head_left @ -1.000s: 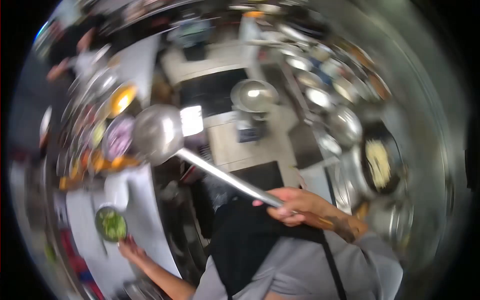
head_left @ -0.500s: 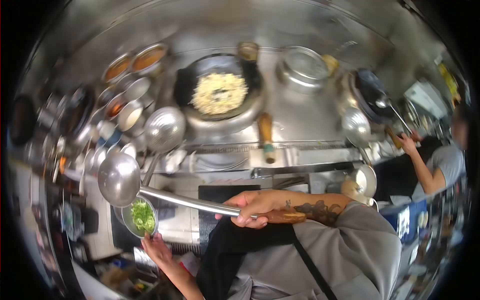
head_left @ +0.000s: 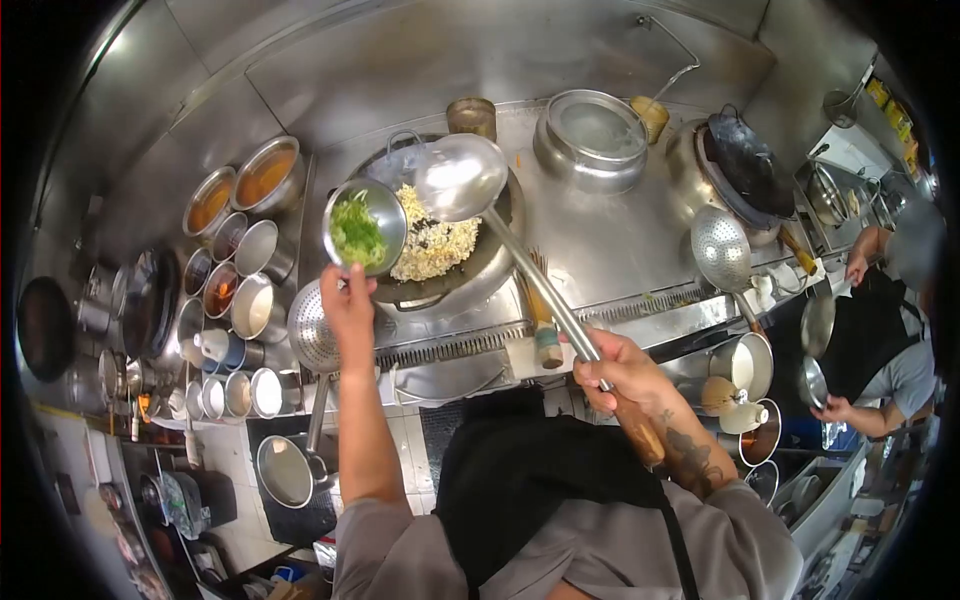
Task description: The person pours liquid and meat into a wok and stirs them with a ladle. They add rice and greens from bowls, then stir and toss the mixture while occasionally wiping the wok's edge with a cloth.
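Note:
My left hand [head_left: 350, 297] grips the rim of a metal bowl [head_left: 395, 222] that holds shredded green vegetable [head_left: 357, 230]. The bowl is tilted toward me above the left side of a wok [head_left: 495, 262]. Pale yellow fried rice or chopped egg [head_left: 442, 248] lies in the wok, partly hidden by the bowl and ladle. My right hand [head_left: 620, 372] is closed round the handle of a long metal ladle [head_left: 462, 178] with a wooden end. The ladle's round head hovers over the wok's far part, beside the bowl.
Sauce pots [head_left: 268, 174] and seasoning containers [head_left: 256, 305] crowd the left. A perforated skimmer [head_left: 316, 330] stands left of the wok, and a brush [head_left: 546, 340] lies right of it. Behind is a lidded pot [head_left: 597, 135]. A co-worker [head_left: 890, 330] stands at right near another wok [head_left: 745, 165].
My left hand has brought the bowl of greens up from low left to over the wok. The ladle has swung from the left to above the wok, and the view has shifted.

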Available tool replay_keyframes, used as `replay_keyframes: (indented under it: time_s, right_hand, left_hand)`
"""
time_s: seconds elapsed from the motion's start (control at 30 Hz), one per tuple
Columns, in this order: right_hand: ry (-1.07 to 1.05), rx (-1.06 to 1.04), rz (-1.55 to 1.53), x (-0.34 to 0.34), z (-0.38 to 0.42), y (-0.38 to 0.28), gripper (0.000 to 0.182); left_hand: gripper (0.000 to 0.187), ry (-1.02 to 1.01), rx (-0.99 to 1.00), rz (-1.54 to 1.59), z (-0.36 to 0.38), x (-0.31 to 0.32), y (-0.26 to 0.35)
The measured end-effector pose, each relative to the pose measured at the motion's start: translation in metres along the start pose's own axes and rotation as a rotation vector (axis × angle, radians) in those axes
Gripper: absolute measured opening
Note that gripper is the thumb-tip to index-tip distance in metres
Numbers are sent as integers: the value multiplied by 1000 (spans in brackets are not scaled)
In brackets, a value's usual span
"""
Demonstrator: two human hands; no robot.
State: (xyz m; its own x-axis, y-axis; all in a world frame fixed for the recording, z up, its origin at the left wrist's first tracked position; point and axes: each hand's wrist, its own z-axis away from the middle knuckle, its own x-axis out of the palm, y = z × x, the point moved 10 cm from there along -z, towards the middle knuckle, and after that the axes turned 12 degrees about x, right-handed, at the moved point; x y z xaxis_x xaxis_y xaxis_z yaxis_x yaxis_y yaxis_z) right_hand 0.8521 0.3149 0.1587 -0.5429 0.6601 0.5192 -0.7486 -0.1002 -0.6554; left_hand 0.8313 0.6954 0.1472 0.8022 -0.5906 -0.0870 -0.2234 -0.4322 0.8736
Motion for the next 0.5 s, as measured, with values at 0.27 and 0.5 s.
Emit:
replay_keyframes:
  time_s: [0.27,0.5]
  right_hand:
    - [253,-20,151,-10,-108,-6,23]
    - [342,-25,116,-1,-132,3,11]
  left_hand:
    - [13,-447,538,-593,-41,102,-70]
    - [13,-482,519,-537,-46,94,-112]
